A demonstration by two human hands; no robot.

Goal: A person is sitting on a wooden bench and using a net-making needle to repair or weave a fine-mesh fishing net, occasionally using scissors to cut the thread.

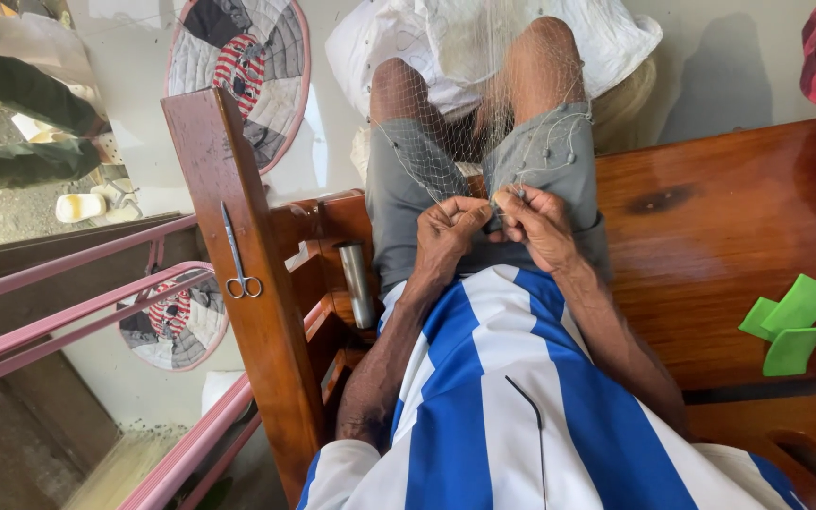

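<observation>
Bright daylight from upper left, sharp focus, glare on pale floor (125, 66), wide-angle edge bending.

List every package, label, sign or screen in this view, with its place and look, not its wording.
None shows: no package, label, sign or screen is in view.
The nearest to one are flat green plastic pieces, blank, lying on the wooden bench to the person's right.
Both hands, left hand and right hand, pinch fine netting over the lap.
</observation>
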